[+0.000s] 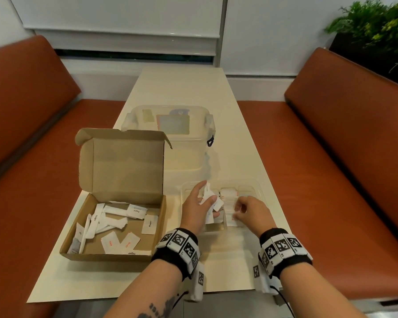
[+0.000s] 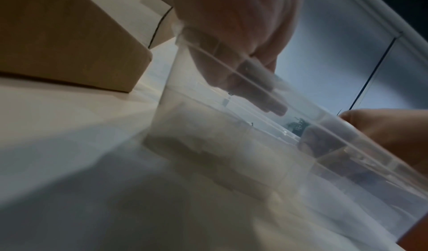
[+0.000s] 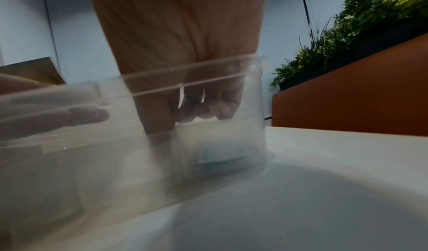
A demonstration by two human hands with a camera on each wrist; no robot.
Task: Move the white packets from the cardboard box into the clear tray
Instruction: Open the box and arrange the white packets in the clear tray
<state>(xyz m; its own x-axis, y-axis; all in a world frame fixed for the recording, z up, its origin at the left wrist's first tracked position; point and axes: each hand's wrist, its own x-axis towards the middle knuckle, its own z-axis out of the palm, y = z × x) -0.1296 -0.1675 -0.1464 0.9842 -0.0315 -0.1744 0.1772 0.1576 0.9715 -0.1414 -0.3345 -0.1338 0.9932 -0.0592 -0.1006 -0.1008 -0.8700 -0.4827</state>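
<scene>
White packets point(image 1: 210, 200) are being held over the clear tray point(image 1: 257, 191): the left hand point(image 1: 197, 211) is gripping a loose bunch of them between thumb and fingers above the tray's left compartment, probably to feed them across. Just right of that, the right hand point(image 1: 251, 212) is reaching into the middle compartment with fingers curled onto a flat stack of packets point(image 1: 230, 204), seemingly squaring it; whether it is pinching one cannot be told. Left of the tray, the cardboard box point(image 1: 115, 254) is standing with its lid propped open, giving free access; many packets point(image 1: 115, 226) are still lying scattered inside, so the transfer looks partway done. Legible print on these reads "Sugar" and "Pepper" in black; the red lettering is too small to read. Beyond the tray, a lidded clear container point(image 1: 170, 125) is sitting on the table point(image 1: 239, 271).
</scene>
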